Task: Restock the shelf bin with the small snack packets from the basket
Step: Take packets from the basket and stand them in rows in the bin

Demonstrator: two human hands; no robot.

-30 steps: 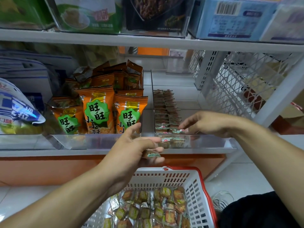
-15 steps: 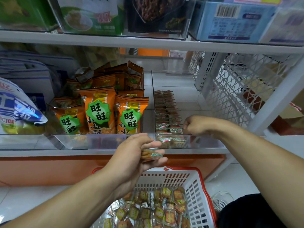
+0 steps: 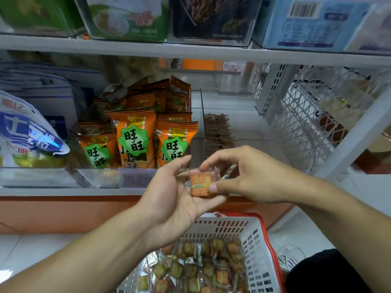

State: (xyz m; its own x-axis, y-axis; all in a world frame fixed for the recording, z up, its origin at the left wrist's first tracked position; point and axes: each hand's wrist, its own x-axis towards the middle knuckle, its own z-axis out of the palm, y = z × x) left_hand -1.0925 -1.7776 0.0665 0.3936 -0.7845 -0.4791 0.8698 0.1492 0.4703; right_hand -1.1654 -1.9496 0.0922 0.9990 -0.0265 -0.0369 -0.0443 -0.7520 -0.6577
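Packet (image 3: 200,185) lies flat on the released left hand (image 3: 169,193) in front of the bin (image 3: 243,132), above the basket (image 3: 256,240); right hand (image 3: 243,178) pinches its right edge and is nearer the bin, which lies just beyond.
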